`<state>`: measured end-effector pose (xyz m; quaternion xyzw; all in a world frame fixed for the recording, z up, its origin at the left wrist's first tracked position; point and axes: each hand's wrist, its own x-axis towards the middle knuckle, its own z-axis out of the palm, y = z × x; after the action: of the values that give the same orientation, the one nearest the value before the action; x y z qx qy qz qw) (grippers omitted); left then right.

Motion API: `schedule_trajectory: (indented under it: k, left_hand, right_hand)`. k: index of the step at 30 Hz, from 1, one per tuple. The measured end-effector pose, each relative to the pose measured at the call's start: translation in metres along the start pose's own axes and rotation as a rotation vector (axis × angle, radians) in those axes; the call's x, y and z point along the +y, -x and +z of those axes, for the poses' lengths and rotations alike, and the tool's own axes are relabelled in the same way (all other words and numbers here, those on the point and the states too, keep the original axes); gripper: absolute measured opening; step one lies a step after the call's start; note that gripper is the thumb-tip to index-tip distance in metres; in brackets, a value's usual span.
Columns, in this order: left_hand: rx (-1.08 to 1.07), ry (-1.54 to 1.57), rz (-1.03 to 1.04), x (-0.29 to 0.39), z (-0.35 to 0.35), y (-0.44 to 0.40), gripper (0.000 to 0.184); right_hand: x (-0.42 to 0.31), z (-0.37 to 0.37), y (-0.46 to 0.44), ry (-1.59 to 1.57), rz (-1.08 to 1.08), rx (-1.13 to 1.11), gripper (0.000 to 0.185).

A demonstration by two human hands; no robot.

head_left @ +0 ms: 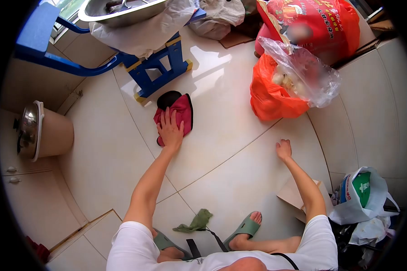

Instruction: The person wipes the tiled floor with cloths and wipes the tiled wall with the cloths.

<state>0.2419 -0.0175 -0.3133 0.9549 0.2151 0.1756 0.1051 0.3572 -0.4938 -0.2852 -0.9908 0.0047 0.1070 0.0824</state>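
Observation:
My left hand (170,131) lies flat with its fingers spread on a dark red cloth (183,108) edged in black, which is bunched on the tiled floor. A black part of the cloth (169,97) sticks up beyond my fingertips. My right hand (283,148) hovers over or near the floor at the right, fingers curled in, and nothing shows in it. Closest to that hand is an orange plastic bag (267,97) holding pale round things, perhaps onions or garlic, under a clear plastic bag (323,88).
A blue folding stool (160,67) carries a metal basin (135,16). A lidded bucket (56,133) stands at the left. At the back right lies a red printed sack (312,22). A green rag (196,221) lies by my feet; a cardboard box (294,192) and white bag (362,203) sit at the right.

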Motion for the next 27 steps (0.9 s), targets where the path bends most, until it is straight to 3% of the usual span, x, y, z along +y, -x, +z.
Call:
schedule_trajectory:
  k: [3, 6, 8, 11, 14, 19, 27]
  left_hand:
    - [-0.054, -0.018, 0.004, 0.025, 0.025, -0.041, 0.056]
    - [-0.114, 0.058, 0.056, 0.058, 0.058, -0.092, 0.057]
    - [-0.177, 0.141, 0.086, 0.083, 0.081, -0.136, 0.057]
    - [-0.374, 0.209, 0.177, 0.119, 0.099, -0.183, 0.059]
    - [-0.547, 0.215, 0.453, 0.14, 0.098, -0.172, 0.063]
    - [-0.617, 0.403, 0.72, 0.13, 0.053, -0.073, 0.063]
    - [-0.684, 0.619, 0.912, 0.11, -0.031, 0.159, 0.046]
  right_hand:
    - [-0.027, -0.004, 0.001, 0.101, 0.056, -0.069, 0.046]
    - [-0.021, 0.014, 0.012, 0.024, -0.008, 0.055, 0.056]
    - [-0.021, 0.009, 0.008, 0.036, -0.003, -0.019, 0.058]
    - [-0.021, 0.006, 0.007, 0.039, 0.007, -0.06, 0.059]
    - [-0.02, 0.005, 0.009, 0.027, -0.003, -0.032, 0.059]
    - [-0.022, 0.004, 0.011, 0.007, 0.005, -0.031, 0.059]
    - [-0.012, 0.006, 0.003, 0.043, 0.027, -0.076, 0.062]
